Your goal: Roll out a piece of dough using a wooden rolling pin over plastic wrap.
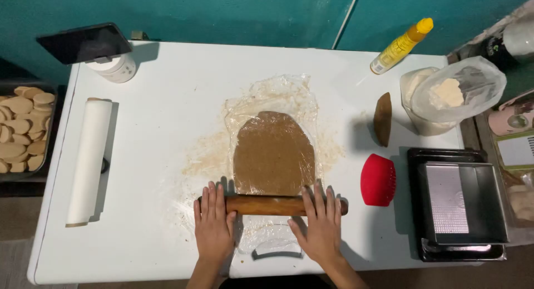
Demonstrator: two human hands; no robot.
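Observation:
A flat brown sheet of dough lies under clear plastic wrap in the middle of the white table. A wooden rolling pin rests across the dough's near edge. My left hand presses flat on the pin's left end, fingers spread. My right hand presses flat on its right end the same way. Flour dust and crumbs surround the dough.
A roll of white paper lies at the left, beside a tray of round biscuits. A red ribbed tool, a brown scraper, a flour bag, a yellow bottle and stacked metal pans stand at the right. A phone on a white jar sits back left.

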